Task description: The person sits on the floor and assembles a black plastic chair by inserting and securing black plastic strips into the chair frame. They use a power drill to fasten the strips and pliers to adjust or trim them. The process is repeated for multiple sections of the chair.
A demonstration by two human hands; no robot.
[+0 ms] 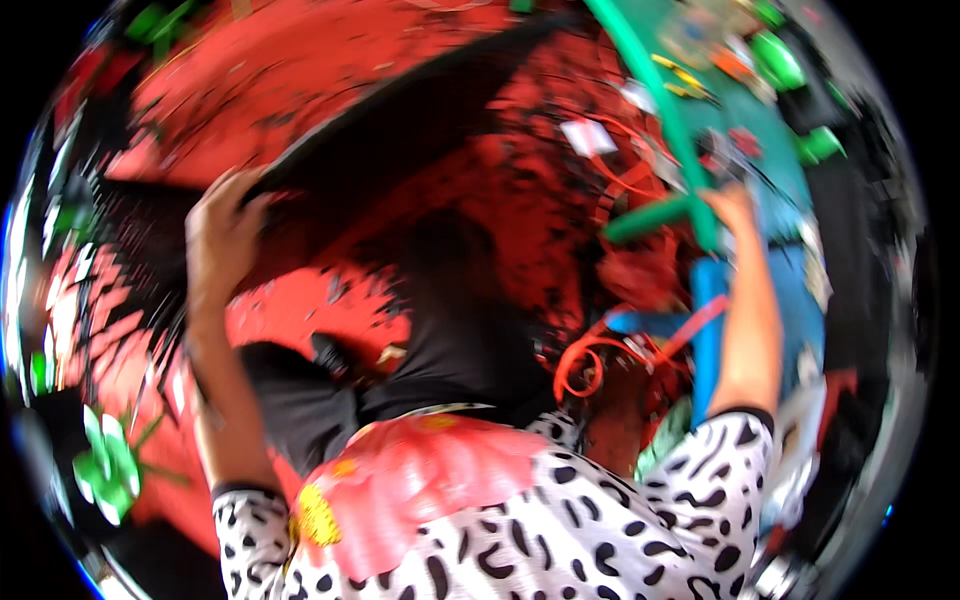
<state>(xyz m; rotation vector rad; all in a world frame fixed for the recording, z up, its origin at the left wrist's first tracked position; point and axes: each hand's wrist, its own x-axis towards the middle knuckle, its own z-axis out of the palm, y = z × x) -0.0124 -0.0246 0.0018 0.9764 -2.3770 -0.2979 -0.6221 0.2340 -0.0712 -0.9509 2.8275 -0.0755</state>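
My left hand [228, 225] is closed at the near end of a long black flat piece [400, 125], which stretches away from it toward the far middle above the red floor. What the piece is made of cannot be told through the motion blur. My right hand [735, 208] reaches over the green tabletop [775, 200] on the right, beside its bright green edge. Its smeared fingertips are near a small dark item [715, 155]; whether they grip it is unclear.
Dark scraps litter the red floor [310, 305]. Red coiled tubing or strip [580, 370] hangs beside the blue stool-like part [708, 340]. Yellow-handled pliers [683, 78] and an orange item [733, 64] lie on the green top. A green plastic chair or stool [107, 465] stands at left.
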